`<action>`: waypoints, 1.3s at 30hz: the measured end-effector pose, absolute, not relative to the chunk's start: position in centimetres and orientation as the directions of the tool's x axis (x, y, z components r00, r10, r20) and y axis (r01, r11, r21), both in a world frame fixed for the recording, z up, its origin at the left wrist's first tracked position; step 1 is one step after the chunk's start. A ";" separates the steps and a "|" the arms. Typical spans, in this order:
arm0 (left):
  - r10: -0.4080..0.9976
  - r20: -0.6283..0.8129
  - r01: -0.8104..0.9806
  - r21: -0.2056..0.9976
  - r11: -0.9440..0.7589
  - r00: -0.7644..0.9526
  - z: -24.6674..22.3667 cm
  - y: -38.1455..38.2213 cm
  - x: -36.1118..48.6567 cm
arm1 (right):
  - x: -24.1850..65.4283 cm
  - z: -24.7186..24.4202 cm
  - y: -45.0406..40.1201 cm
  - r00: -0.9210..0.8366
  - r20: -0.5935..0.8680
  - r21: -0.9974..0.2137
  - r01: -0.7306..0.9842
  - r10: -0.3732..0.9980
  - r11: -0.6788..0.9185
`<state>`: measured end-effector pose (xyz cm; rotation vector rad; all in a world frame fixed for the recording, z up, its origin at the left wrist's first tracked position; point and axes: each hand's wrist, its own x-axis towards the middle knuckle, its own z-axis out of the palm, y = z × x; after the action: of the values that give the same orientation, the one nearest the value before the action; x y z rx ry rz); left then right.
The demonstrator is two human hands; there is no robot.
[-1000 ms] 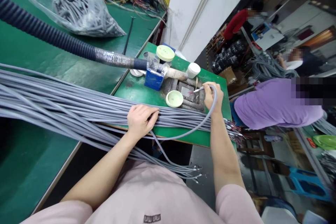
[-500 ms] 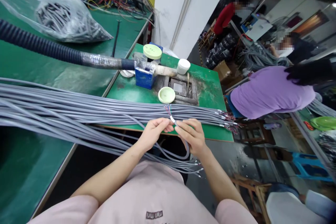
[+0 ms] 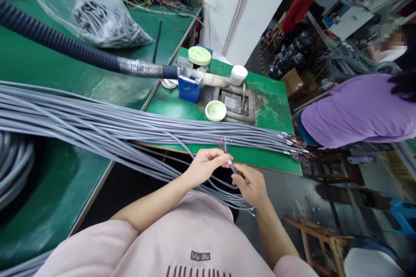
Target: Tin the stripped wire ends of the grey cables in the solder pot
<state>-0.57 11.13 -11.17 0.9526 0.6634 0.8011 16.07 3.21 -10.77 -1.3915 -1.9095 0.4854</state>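
- Step in hand: judging from the grip, both hands are working at the stripped end of one grey cable (image 3: 231, 165).
- Left hand (image 3: 205, 167): a narrow pinch, thumb and fingers closed on that cable near its end.
- Right hand (image 3: 251, 186): also narrow, fingers closed on the cable just below the left hand, at its 4 o'clock; the exact hold is partly hidden.
- The cable end sits at 5 o'clock from the view's centre, just off the near edge of the green table (image 3: 269, 138), with fine coloured cores (image 3: 224, 144) fanning toward 12 o'clock.
- The other cables form a long bundle (image 3: 97, 114) across the table, just beyond the hands.
- At the hands' 12 o'clock stand a crusted metal tray (image 3: 235, 117), a pale green lid (image 3: 216, 110) and a blue box (image 3: 189, 88).
- Next move: the loose cores call for careful fingertip work.
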 end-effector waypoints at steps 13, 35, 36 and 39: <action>0.830 -0.128 -0.289 0.899 0.328 0.543 -11.3 10.9 -0.4 | 16.1 -10.8 3.2 -0.155 0.299 -0.695 0.640 0.942 0.326; 0.839 -0.151 -0.306 0.885 0.351 0.523 -11.6 11.1 -0.4 | 16.1 -11.3 3.5 -0.124 0.185 -0.764 0.606 0.975 0.222; 0.837 -0.155 -0.308 0.882 0.357 0.526 -11.6 11.1 -0.4 | 16.1 -11.2 3.5 -0.126 0.182 -0.764 0.606 0.975 0.221; 0.829 -0.169 -0.299 0.879 0.372 0.533 -11.6 11.2 -0.4 | 15.9 -11.1 3.5 -0.127 0.182 -0.760 0.611 0.975 0.222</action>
<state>-0.37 11.20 -11.61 0.9183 0.6804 0.7987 15.94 3.51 -11.11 -1.4672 -1.8244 0.6896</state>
